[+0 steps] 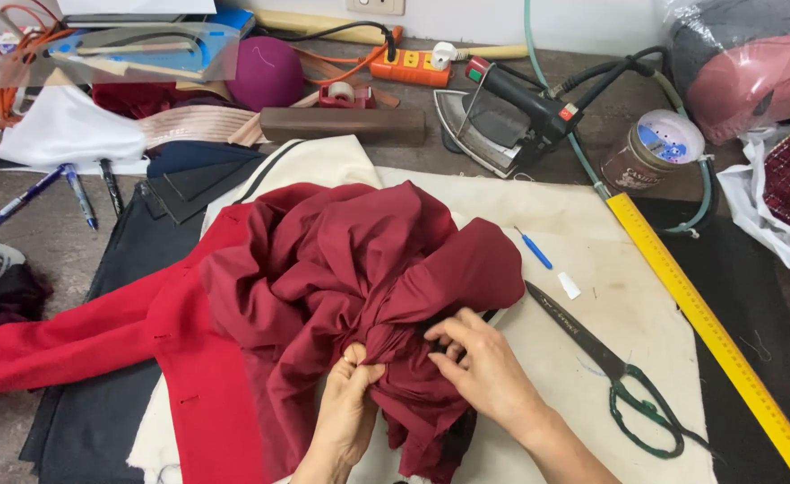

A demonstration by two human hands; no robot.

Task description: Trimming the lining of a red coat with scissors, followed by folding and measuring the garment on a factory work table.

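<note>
A bunched dark red lining cloth [359,260] lies on a cream pressing cloth [592,296], joined to a brighter red garment [99,332] spreading to the left. My left hand [348,408] pinches a gathered fold of the dark red cloth from below, fingers closed on it. My right hand [480,363] grips the same cloth just to the right, fingertips pressed into the folds near a dark edge.
Large scissors with green handles [610,363] lie right of my hands. A yellow ruler [708,327] runs diagonally at the right. A small blue seam ripper [535,249], an iron [502,121], a tin [650,148], pens [72,193] and dark fabric pieces [99,421] surround the work.
</note>
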